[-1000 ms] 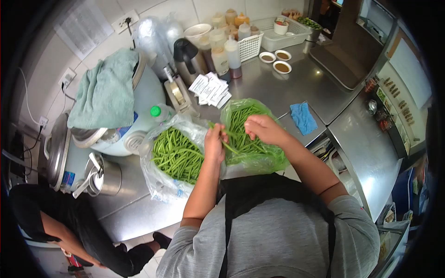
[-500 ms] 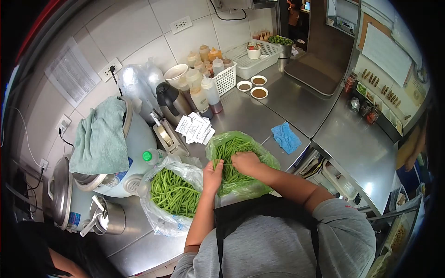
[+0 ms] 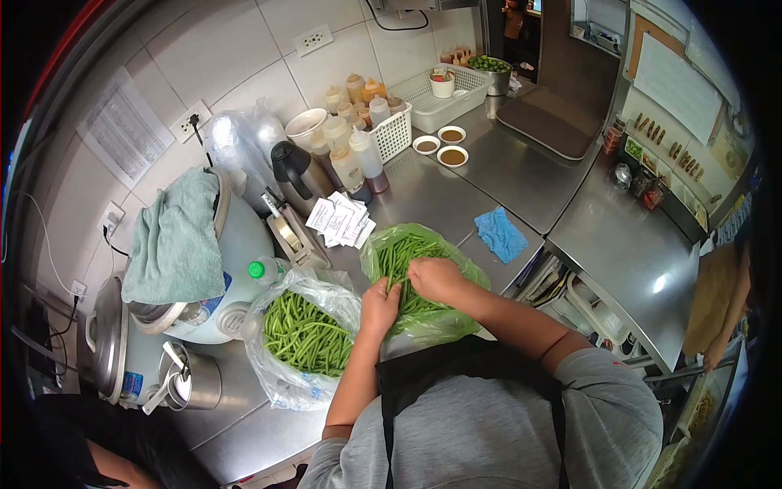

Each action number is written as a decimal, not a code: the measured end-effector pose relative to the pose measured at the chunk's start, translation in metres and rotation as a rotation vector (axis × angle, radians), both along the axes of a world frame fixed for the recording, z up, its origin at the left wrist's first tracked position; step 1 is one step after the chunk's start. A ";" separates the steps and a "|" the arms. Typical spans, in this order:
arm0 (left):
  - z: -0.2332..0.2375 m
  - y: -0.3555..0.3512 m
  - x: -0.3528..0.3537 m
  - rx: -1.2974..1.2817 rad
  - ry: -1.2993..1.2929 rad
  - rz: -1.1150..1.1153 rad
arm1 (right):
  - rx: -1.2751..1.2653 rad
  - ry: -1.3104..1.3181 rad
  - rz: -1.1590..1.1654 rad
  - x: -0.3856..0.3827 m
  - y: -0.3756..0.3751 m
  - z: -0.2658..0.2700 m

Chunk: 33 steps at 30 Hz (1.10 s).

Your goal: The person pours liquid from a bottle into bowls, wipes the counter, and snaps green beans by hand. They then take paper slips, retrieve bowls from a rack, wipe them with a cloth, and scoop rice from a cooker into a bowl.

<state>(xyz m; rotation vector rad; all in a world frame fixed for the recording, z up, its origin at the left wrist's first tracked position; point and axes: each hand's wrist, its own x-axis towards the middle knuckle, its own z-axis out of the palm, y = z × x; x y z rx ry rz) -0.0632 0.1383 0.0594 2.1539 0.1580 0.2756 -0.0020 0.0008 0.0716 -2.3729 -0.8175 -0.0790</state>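
An open green plastic bag [image 3: 463, 314] full of long green beans [image 3: 409, 251] lies in front of me on the steel counter. Over its beans, my left hand [image 3: 380, 305] is closed with thumb and fingers pinched on a green bean. Just to its right my right hand [image 3: 436, 279] is closed too, its fingers curled at the beans; what they hold is largely hidden. To the left stands a clear plastic bag [image 3: 271, 376] with shorter green bean pieces [image 3: 305, 332].
Paper slips [image 3: 340, 220], a tape dispenser [image 3: 295, 236] and squeeze bottles [image 3: 349, 171] stand behind the bags. A blue cloth [image 3: 501, 235] lies right. A metal pot [image 3: 195, 383] is at the left. Other people's arms show at the lower left and far right.
My left hand has shifted slightly right and my right hand slightly up, and they are closer together. At the far right, the other person has come further into view.
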 end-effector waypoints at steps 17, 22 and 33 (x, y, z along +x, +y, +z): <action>0.021 0.017 -0.007 -1.293 0.115 -0.082 | 0.270 0.304 0.142 0.010 -0.014 -0.003; 0.021 0.020 -0.009 -1.345 0.119 -0.149 | 0.104 0.048 0.112 0.010 -0.013 0.002; 0.018 0.010 -0.016 -1.253 0.137 -0.185 | 0.085 0.102 -0.171 0.011 -0.001 -0.003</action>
